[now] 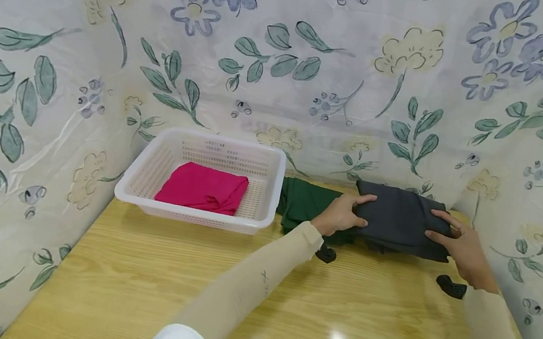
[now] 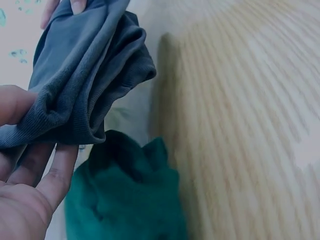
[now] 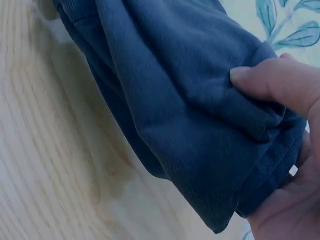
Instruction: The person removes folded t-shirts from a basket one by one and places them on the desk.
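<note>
A folded dark grey garment (image 1: 397, 219) is held between both hands at the back right of the table. My left hand (image 1: 341, 213) grips its left edge, thumb on top and fingers beneath in the left wrist view. At the opposite edge my right hand (image 1: 466, 251) pinches the layers, its thumb pressed on the upper face in the right wrist view. Several folds of the grey cloth (image 2: 85, 70) hang loosely on the near side. A folded dark green garment (image 1: 309, 202) lies just left of it, partly hidden behind my left hand.
A white perforated plastic basket (image 1: 268, 192) stands at the back left, with a folded pink garment (image 1: 201, 188) inside. The wooden table (image 1: 232, 282) spreads out in front. Floral cloth (image 1: 286, 77) hangs close behind and along both sides.
</note>
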Motion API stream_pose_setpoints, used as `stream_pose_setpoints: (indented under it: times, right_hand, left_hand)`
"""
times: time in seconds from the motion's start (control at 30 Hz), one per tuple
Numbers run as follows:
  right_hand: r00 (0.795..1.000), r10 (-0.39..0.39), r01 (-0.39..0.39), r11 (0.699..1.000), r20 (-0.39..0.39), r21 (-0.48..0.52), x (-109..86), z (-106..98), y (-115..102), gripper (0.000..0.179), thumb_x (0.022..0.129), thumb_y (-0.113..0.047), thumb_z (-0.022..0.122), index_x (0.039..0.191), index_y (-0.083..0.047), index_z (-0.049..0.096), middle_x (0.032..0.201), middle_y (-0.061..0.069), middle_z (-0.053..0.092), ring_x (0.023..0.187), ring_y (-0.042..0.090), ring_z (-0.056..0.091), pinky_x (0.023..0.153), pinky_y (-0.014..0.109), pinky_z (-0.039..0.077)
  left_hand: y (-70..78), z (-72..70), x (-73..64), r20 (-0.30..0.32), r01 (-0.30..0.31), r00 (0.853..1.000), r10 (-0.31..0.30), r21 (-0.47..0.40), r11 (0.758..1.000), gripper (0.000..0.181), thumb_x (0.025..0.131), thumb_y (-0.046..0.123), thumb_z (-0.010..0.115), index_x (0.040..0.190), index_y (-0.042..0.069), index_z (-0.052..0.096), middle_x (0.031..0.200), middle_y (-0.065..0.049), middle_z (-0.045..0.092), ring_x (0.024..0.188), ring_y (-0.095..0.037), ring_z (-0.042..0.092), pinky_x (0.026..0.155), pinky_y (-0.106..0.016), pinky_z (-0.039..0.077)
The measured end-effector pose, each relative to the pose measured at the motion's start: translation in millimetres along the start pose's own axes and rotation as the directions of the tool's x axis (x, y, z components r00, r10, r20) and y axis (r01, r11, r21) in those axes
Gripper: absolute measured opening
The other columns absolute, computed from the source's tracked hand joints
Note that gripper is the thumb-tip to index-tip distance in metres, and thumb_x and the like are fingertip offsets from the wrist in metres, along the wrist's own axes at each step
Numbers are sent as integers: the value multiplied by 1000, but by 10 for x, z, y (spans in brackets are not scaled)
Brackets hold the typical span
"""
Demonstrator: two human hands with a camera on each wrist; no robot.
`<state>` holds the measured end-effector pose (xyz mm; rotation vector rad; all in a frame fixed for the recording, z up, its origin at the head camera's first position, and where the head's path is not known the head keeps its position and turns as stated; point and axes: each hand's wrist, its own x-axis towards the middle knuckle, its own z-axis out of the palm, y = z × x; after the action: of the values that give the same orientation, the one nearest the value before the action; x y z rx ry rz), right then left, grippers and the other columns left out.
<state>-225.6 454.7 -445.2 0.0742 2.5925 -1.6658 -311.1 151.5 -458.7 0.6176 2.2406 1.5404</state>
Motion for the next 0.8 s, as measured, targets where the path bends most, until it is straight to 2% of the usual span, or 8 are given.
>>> stream_pose_setpoints:
  times: [0.1,0.23,0.27,0.33,0.37,0.5,0.67,0.8]
  right_hand:
    - [999,8,-10,999,-38,-47,31,16,54,70,98,-31,73,160,-27,41,161,30,27,90,10,61,73,19,51]
    - [998,15,-24,992,-65,-126,82,19,138,68,98,-32,74,159,-25,44,164,25,24,104,16,60,77,20,47]
    - [997,19,-29,990,-71,-140,95,14,161,68,98,-32,74,158,-26,44,163,25,25,94,25,60,72,25,47]
    - [998,21,-32,985,-66,-167,128,7,180,68,98,-31,73,159,-24,43,166,25,19,132,40,49,91,35,51]
    - [998,25,-36,983,-65,-179,152,6,184,68,98,-31,73,159,-24,43,166,25,19,134,44,47,97,44,50]
    - [997,64,-71,985,-48,-158,204,2,204,71,98,-29,74,160,-21,41,169,23,9,151,51,15,114,68,25]
    - [994,107,-103,986,24,-129,208,10,284,73,101,-24,70,163,-18,32,170,21,3,153,49,7,116,68,20]
    - [991,112,-104,989,77,-104,214,20,345,74,103,-19,66,164,-12,25,169,22,-1,153,48,2,116,67,19]
  left_hand:
    - [-44,46,42,0,34,999,-34,-11,999,71,94,3,75,153,35,51,158,-11,44,96,-17,62,64,-29,43]
    - [-88,105,84,13,62,998,-62,-33,998,72,94,1,74,154,32,49,160,-12,42,67,-15,45,60,-29,40]
    - [-95,121,91,14,65,998,-65,-32,997,72,94,1,74,154,31,49,159,-12,42,68,-15,49,62,-28,41]
    - [-101,136,96,14,62,998,-62,-22,998,72,93,1,74,155,28,49,160,-12,42,85,-16,60,67,-27,44]
    - [-101,137,97,11,60,998,-60,-11,998,72,93,1,75,155,27,49,160,-12,41,97,-16,62,70,-27,45]
    - [-95,157,98,10,81,997,-81,28,996,72,93,2,76,155,23,48,162,-10,39,121,-22,59,81,-30,49]
    - [-131,187,107,9,103,995,-104,70,992,71,93,4,76,156,20,47,161,-6,41,144,-29,43,104,-41,49]
    - [-166,189,110,12,112,993,-113,76,991,71,93,5,76,156,19,47,161,-6,41,144,-29,42,105,-42,49]
